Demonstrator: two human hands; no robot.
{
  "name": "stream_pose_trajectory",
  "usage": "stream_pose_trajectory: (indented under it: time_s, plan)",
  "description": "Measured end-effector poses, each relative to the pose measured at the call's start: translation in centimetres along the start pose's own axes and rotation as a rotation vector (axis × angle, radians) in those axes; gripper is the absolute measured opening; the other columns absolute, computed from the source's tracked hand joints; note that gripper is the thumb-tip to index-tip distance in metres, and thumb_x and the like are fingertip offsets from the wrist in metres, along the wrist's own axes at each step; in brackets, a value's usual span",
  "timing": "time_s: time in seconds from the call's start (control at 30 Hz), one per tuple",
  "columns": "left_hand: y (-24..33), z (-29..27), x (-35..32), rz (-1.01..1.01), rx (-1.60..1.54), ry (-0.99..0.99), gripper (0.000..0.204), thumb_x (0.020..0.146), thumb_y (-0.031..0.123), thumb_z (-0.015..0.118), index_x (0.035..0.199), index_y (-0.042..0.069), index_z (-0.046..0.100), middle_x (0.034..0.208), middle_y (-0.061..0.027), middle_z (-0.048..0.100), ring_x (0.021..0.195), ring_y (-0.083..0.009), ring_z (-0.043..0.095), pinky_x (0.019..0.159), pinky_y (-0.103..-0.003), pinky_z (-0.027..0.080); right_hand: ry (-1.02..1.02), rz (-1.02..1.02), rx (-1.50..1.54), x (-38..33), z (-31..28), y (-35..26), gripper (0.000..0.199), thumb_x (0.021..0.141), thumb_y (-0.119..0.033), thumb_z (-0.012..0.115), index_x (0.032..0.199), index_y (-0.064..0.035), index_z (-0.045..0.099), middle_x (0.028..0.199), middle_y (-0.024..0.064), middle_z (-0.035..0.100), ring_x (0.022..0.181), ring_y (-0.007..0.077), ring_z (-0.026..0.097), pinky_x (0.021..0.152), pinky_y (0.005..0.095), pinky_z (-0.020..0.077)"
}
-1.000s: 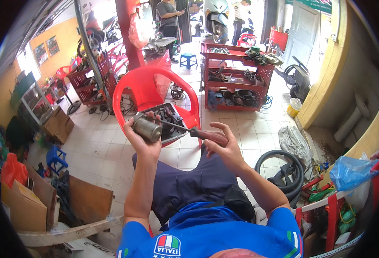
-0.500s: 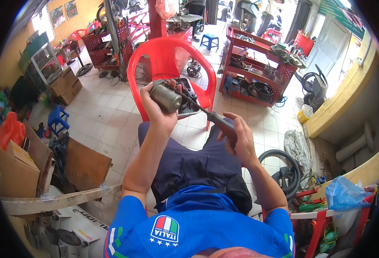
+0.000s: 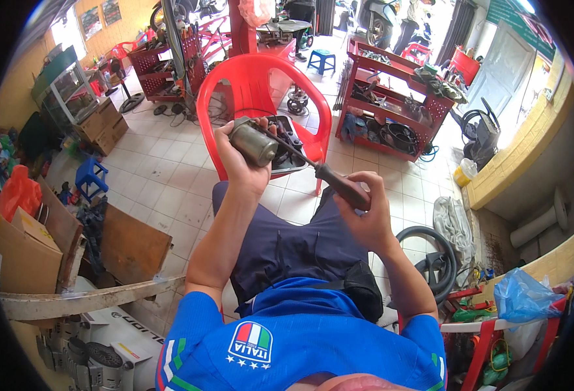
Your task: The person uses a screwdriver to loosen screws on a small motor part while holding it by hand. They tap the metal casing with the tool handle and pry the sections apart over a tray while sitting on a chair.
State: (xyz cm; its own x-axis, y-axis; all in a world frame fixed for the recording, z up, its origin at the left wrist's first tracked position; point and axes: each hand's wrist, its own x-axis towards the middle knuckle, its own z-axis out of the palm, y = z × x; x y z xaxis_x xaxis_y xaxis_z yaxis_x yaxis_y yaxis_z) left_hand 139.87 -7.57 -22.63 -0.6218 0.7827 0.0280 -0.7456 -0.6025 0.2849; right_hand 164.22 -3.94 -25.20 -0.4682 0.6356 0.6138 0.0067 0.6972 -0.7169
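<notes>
A dull grey-green metal cylinder (image 3: 254, 144), much like a small electric motor, rests in the grip of my left hand (image 3: 240, 168). Its rounded end points toward me and to the right. My right hand (image 3: 377, 218) has its fingers bent around the back end of a screwdriver (image 3: 342, 186) with a dark brown handle. The shaft runs up and left to the far end of the cylinder, where my left fingers are; the tip itself is hidden. Behind the cylinder, a tray (image 3: 297, 163) of dark parts sits on the seat of a red plastic chair (image 3: 323, 117).
A red tool cart (image 3: 391, 120) loaded with tools stands beyond the chair on the right. Black tyres or tubes (image 3: 453, 260) lie by my right side. Cardboard boxes (image 3: 29, 260), a brown board (image 3: 134, 241) and a blue stool (image 3: 91, 177) are on the left.
My right-hand fingers, more spread before, now curl around the end of the screwdriver handle. The cylinder stays in my left hand; the view has shifted slightly.
</notes>
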Motion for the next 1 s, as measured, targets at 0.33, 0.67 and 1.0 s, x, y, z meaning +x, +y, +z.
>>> stream_pose_trajectory:
  time_s: [0.33,0.67,1.0]
  plan:
    - [0.0,0.1,-0.1,0.017,0.027,0.006,0.039,0.087,0.031,0.056,0.107,-0.001,0.049,0.098,-0.0155,0.061,0.093,-0.0258,0.064,0.095,-0.041,0.053,-0.124,0.225,0.136,0.1,-0.6,-0.2,0.04,0.094,-0.014,0.066,0.126,-0.0001,0.046,0.098,0.0092,0.063,0.085,0.0107,0.059,0.081,0.0271,0.0463]
    - [0.3,0.3,0.0,0.055,0.044,0.011,0.039,0.087,0.031,0.056,0.108,-0.002,0.05,0.099,-0.0155,0.062,0.093,-0.0256,0.064,0.095,-0.04,0.052,-0.045,0.394,0.473,0.2,-0.2,0.3,0.036,0.093,-0.008,0.066,0.125,0.0,0.05,0.109,0.0106,0.062,0.077,0.0103,0.06,0.064,0.0257,0.0505]
    - [0.6,0.8,-0.4,0.068,0.059,-0.005,0.04,0.089,0.034,0.052,0.107,-0.002,0.05,0.098,-0.0173,0.061,0.093,-0.0283,0.06,0.092,-0.04,0.051,-0.033,0.137,0.396,-0.3,0.3,-1.3,0.053,0.092,-0.002,0.065,0.137,-0.0066,0.038,0.111,0.0084,0.058,0.097,0.0108,0.059,0.075,0.0216,0.0453]
